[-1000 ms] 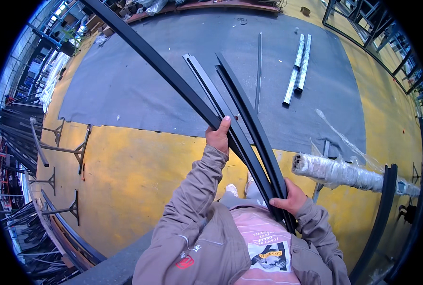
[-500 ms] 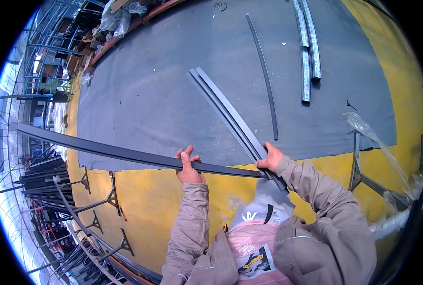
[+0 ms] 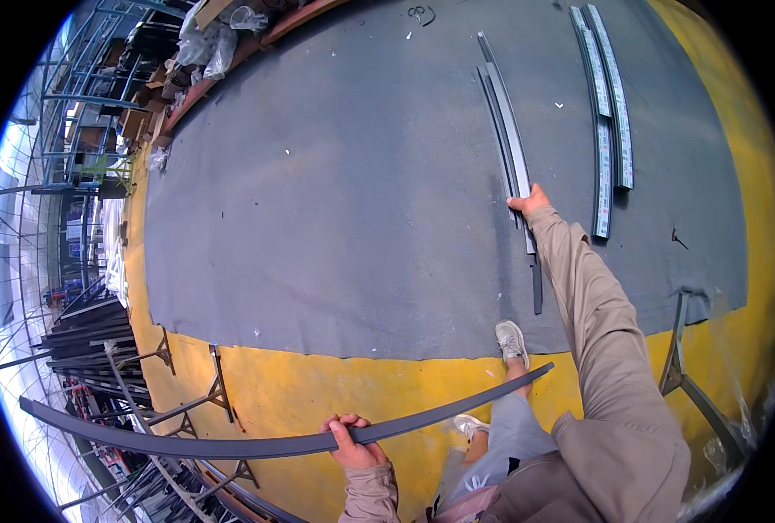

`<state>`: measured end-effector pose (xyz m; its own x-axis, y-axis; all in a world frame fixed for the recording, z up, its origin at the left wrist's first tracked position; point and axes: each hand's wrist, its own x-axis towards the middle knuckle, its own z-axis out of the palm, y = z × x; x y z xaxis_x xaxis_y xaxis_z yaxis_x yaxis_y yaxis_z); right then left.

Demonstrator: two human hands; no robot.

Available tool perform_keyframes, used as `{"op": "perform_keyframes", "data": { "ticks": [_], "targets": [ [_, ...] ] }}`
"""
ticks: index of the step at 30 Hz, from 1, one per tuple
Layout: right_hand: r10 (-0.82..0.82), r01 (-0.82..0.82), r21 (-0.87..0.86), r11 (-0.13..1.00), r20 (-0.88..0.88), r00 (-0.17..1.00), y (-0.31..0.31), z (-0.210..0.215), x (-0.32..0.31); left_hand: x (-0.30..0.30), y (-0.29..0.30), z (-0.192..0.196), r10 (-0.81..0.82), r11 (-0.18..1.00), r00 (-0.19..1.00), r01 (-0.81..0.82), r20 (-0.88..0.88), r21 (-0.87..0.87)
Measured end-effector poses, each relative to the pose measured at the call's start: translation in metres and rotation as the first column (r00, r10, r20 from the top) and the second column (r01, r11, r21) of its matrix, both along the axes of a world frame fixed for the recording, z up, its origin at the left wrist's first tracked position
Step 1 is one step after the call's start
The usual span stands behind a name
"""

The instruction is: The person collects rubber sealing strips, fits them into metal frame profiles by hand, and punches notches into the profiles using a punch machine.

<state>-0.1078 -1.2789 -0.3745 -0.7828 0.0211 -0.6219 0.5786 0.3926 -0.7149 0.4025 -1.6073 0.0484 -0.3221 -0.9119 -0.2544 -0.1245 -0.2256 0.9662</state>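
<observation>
My left hand (image 3: 355, 444) is closed around a long dark grey strip profile (image 3: 204, 448), held crosswise low in front of me. That profile reaches from the far left to just right of my legs. Stretched forward, my right hand (image 3: 531, 201) grips a pair of long grey channel profiles (image 3: 507, 131) near their closer end. These lie along, or just above, the dark grey mat (image 3: 335, 218); I cannot tell if they touch it. A thinner dark profile (image 3: 537, 292) lies on the mat beneath them, its middle mostly covered.
Several profiles with labelled strips (image 3: 612, 131) lie on the mat's right side. A metal stand (image 3: 679, 349) is at the right. Racks of dark bars (image 3: 91, 340) and metal supports (image 3: 217, 383) line the left. Shelving with boxes and plastic bags (image 3: 217, 48) stands far left.
My right hand has carried the channel profiles forward and right, over the thin one on the mat. My left hand has lowered its profile, drawing it nearer to me. My foot has stepped onto the mat.
</observation>
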Motion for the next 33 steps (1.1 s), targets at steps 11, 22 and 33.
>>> {"op": "perform_keyframes", "data": {
  "ticks": [11, 22, 33],
  "targets": [
    [-0.208, 0.16, 0.219, 0.963, 0.219, 0.953, 0.049, -0.095, 0.122, -0.013, 0.031, -0.028, -0.063, 0.995, 0.998, 0.063, 0.0, 0.074],
    [-0.137, 0.121, 0.065, 0.991, 0.412, 0.901, 0.029, 0.111, 0.427, -0.033, 0.031, -0.027, -0.397, 0.903, 0.9, 0.418, -0.18, 0.102],
    [0.26, -0.379, 0.029, 0.925, -0.775, 0.576, 0.038, 0.447, 0.588, -0.02, 0.058, 0.076, -0.786, 0.302, 0.22, 0.952, -0.578, -0.049]
  ]
}}
